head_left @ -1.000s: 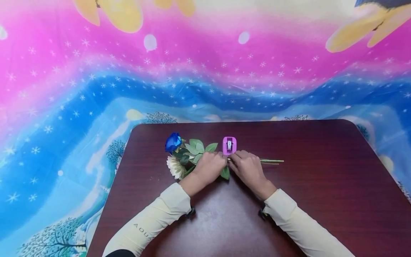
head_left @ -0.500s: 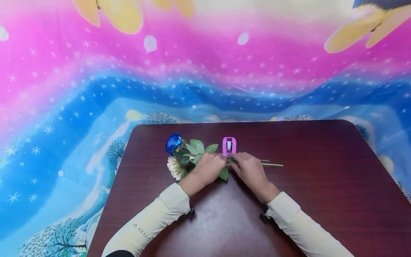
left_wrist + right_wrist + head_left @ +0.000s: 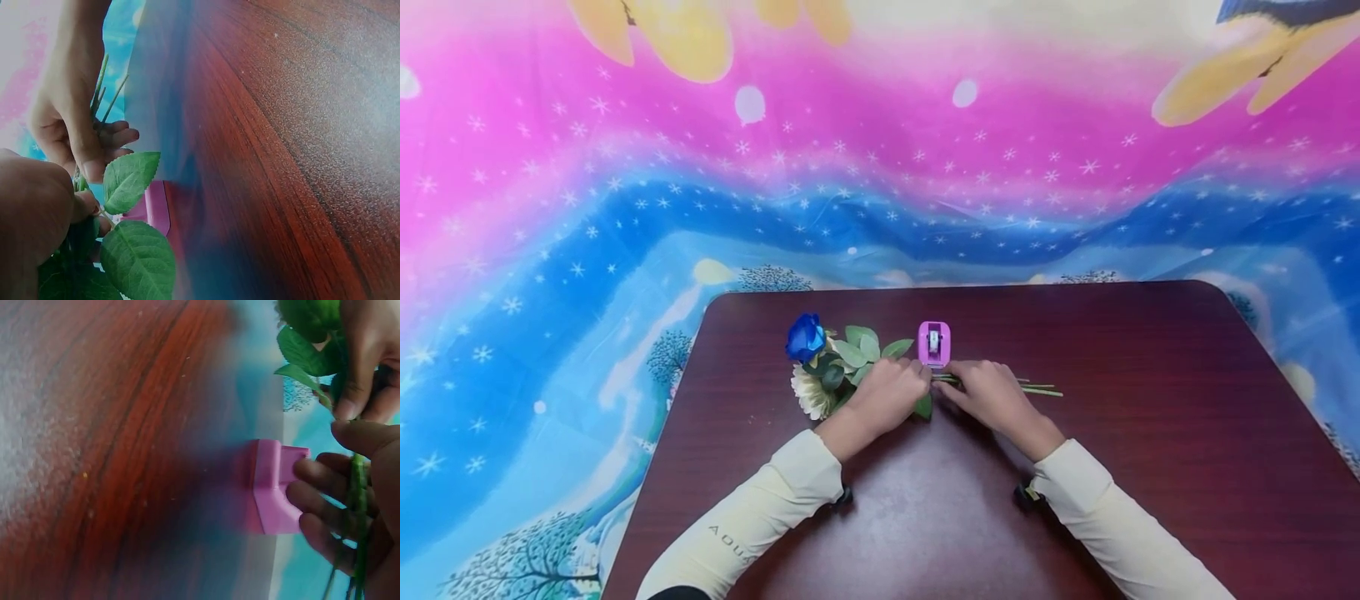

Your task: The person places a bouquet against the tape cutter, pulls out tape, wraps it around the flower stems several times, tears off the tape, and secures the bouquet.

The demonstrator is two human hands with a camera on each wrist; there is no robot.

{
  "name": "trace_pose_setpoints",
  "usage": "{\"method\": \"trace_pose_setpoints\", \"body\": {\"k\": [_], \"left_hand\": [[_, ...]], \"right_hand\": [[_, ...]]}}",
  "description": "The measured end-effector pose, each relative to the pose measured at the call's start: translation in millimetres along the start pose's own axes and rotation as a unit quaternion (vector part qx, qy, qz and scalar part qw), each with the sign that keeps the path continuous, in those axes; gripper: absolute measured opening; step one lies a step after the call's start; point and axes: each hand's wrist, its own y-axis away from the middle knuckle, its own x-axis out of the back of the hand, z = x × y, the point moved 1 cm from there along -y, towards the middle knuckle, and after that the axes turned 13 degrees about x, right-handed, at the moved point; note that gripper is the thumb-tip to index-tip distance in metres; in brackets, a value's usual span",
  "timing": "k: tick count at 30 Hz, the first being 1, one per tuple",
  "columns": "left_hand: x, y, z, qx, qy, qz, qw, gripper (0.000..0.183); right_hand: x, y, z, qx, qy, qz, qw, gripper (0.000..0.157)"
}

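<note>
A bunch of flowers lies across my left hand, with a blue rose (image 3: 806, 337) and a cream-white flower (image 3: 812, 392) at its left end. My left hand (image 3: 891, 392) grips the stems just below the green leaves (image 3: 139, 256). Close on its right, my right hand (image 3: 992, 396) holds the green stems (image 3: 359, 512), thumb on one side and curled fingers loosely round the other. The bare stem ends (image 3: 1045, 390) stick out to the right. Just beyond the hands stands a pink tape dispenser (image 3: 934, 343) with a roll inside. Part of the stems is hidden by the fingers.
The dark red-brown table (image 3: 1150, 417) extends on both sides of the hands and toward me. Behind its far edge hangs a pink and blue printed cloth (image 3: 880, 167).
My right hand has slid slightly right and its fingers have loosened and shifted on the stems. The stem ends have turned a little toward me. My left hand has kept its place.
</note>
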Motion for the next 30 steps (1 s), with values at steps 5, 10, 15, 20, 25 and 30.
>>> {"method": "trace_pose_setpoints", "body": {"k": [5,10,15,20,25,30], "left_hand": [[0.3,-0.2,1.0,-0.001,-0.001,0.003,1.0,0.006],[0.6,-0.6,0.2,-0.002,0.0,-0.002,1.0,0.006],[0.4,-1.3,0.0,-0.007,0.005,-0.008,0.9999,0.007],[1.3,-1.5,1.0,-0.007,0.002,-0.009,0.9999,0.008],[0.7,-0.2,1.9,-0.006,-0.001,-0.016,0.9999,0.006],[-0.8,0.4,3.1,-0.007,-0.006,-0.005,0.9999,0.006]], "right_hand": [[-5.2,0.6,4.1,0.04,0.015,0.042,0.998,0.014],[-8.1,2.3,6.9,0.064,0.013,0.085,0.994,0.011],[-8.4,2.1,7.5,0.05,0.003,0.086,0.995,0.008],[-3.8,-2.2,6.8,-0.023,-0.074,0.024,0.997,0.012],[-2.1,-6.1,11.1,-0.099,-0.217,-0.023,0.971,0.015],[-0.7,-8.2,13.5,-0.17,-0.36,-0.052,0.916,0.017]]}}
